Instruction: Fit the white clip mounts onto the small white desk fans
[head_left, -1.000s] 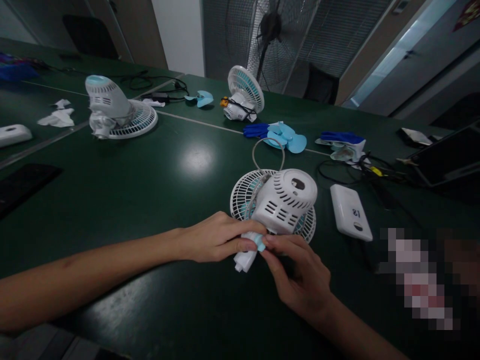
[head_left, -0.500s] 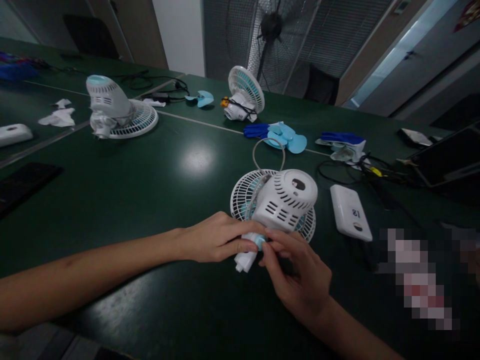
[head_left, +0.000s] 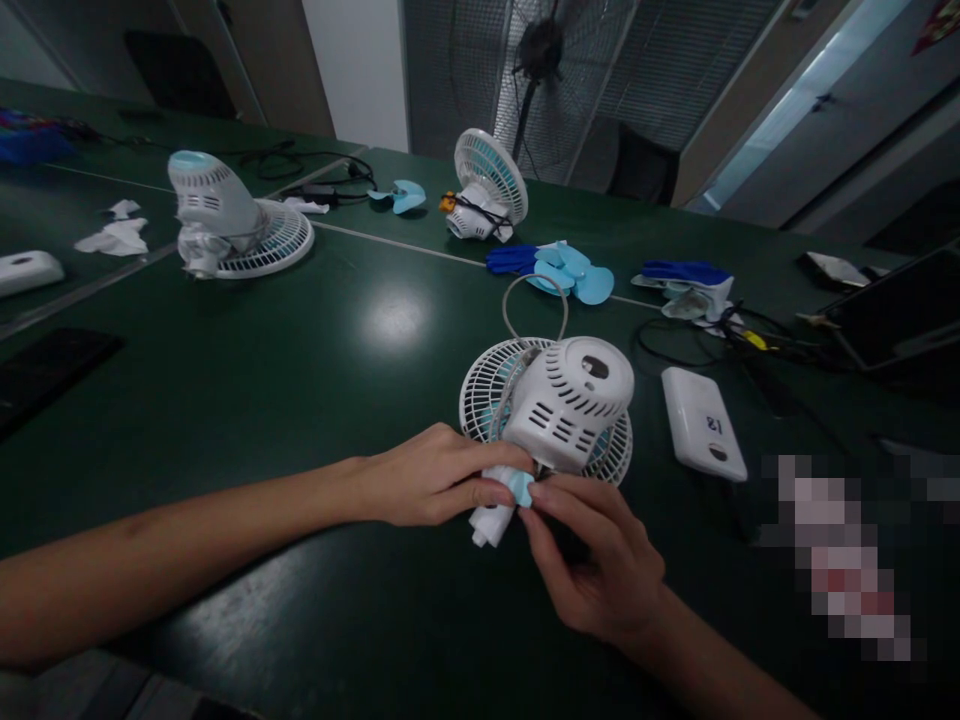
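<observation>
A small white fan [head_left: 559, 420] lies grille-down on the dark green table, its motor housing facing up. A grey cord loops behind it. My left hand [head_left: 442, 475] pinches the fan's white neck between thumb and fingers, below the housing. On that neck sits a light blue knob [head_left: 520, 487]. My right hand [head_left: 600, 555] has its thumb and index fingertip closed on the knob's right side. The other right fingers are curled and partly hidden.
Another white fan [head_left: 232, 220] lies at left, and a third fan [head_left: 487, 190] stands at the back. Blue fan blades [head_left: 574, 272] rest by blue-and-white gloves [head_left: 686, 288]. A white power bank [head_left: 703, 424] is at right; a black phone-like slab [head_left: 56, 375] lies at left.
My right fingers have shifted slightly on the knob, and more of its blue surface shows, turned to a different angle. My left hand keeps its hold; the fan stays put.
</observation>
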